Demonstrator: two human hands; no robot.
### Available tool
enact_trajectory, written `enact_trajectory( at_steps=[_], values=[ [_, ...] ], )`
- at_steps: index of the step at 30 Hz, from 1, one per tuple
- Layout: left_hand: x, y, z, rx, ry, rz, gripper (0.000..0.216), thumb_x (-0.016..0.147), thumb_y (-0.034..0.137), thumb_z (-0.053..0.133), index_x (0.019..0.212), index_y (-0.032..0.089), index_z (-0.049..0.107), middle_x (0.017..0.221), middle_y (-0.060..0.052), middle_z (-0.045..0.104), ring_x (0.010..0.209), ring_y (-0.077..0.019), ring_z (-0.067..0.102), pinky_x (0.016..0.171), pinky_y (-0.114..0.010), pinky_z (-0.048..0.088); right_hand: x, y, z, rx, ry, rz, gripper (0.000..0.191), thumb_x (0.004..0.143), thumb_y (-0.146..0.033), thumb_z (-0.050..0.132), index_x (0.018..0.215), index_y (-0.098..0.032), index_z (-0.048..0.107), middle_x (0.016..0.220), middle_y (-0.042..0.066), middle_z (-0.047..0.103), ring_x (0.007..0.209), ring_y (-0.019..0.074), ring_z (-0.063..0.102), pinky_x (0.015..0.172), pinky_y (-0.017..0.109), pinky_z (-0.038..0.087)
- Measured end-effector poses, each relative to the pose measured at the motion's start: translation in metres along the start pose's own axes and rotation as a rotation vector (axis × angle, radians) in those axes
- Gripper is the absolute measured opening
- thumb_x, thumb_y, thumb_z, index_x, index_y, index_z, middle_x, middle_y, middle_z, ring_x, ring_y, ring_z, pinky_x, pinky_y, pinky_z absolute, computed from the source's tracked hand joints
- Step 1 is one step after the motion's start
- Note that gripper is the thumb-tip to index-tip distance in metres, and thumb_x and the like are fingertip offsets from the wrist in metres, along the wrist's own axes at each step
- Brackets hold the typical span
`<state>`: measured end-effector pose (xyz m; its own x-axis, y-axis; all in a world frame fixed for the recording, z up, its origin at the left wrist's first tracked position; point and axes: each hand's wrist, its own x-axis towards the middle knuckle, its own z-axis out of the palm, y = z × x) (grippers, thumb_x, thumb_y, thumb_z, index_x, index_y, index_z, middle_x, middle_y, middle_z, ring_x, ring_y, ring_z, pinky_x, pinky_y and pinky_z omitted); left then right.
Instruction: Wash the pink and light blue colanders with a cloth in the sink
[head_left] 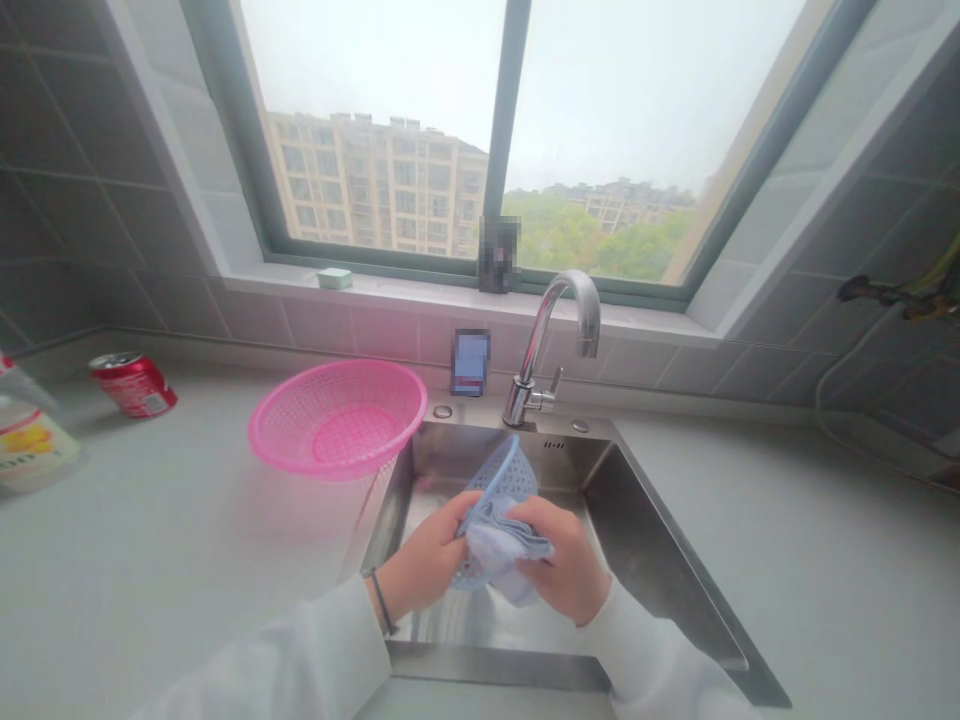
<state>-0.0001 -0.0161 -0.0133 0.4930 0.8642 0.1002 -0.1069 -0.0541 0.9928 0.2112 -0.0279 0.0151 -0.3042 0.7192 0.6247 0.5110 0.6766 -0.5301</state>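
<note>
Over the steel sink (652,540) my left hand (429,555) grips the rim of a small light-blue plastic basket (506,470), its thumb on top. The basket is tilted on its side and has a pattern of small holes. My right hand (562,555) is closed around a folded pale-blue and white cloth (499,550), which it presses against the basket's near part. The cloth hides much of the basket and some of my fingers.
A chrome faucet (532,350) rises behind the sink. A pink basket (337,420) stands left of it. Farther left are a red can (133,383) and a bottle (30,440). A phone (470,362) leans at the back, and a pale green block (334,278) lies on the sill.
</note>
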Motion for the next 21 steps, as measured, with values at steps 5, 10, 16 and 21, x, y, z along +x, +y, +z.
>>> enact_trajectory(
  at_steps=[5,10,16,21],
  values=[
    [-0.001,0.005,-0.008,0.061,-0.034,-0.055,0.046,0.083,0.024,0.060,0.128,0.015,0.061,0.103,-0.009,0.070,0.096,-0.0256,0.064,0.087,-0.038,0.050,0.008,0.025,-0.013,-0.095,0.158,0.190,0.025,0.090,-0.042,0.061,0.089,-0.019,0.070,0.081,0.006,0.074,0.070,0.0207,0.068,0.064,0.030,0.053],
    [-0.001,0.008,-0.007,0.150,-0.075,-0.005,0.045,0.082,0.018,0.057,0.126,0.015,0.064,0.105,-0.009,0.071,0.107,-0.0276,0.061,0.098,-0.041,0.046,0.005,0.023,-0.014,-0.102,0.209,0.179,0.024,0.089,-0.040,0.061,0.090,-0.018,0.069,0.079,0.005,0.073,0.067,0.0196,0.068,0.062,0.029,0.053],
    [0.000,0.007,-0.006,0.156,-0.092,0.027,0.043,0.084,0.022,0.058,0.126,0.016,0.066,0.111,-0.009,0.071,0.110,-0.0278,0.060,0.100,-0.040,0.045,0.004,0.009,-0.003,-0.055,0.043,0.018,0.026,0.092,-0.043,0.059,0.091,-0.019,0.071,0.079,0.005,0.073,0.068,0.0191,0.068,0.062,0.028,0.052],
    [-0.003,0.005,-0.004,0.028,-0.147,-0.106,0.053,0.083,0.027,0.058,0.135,0.016,0.060,0.106,-0.010,0.069,0.087,-0.0237,0.065,0.078,-0.036,0.052,0.012,0.039,-0.030,-0.183,0.292,0.313,0.028,0.090,-0.045,0.059,0.088,-0.019,0.070,0.078,0.004,0.074,0.070,0.0216,0.069,0.064,0.030,0.053]
  ],
)
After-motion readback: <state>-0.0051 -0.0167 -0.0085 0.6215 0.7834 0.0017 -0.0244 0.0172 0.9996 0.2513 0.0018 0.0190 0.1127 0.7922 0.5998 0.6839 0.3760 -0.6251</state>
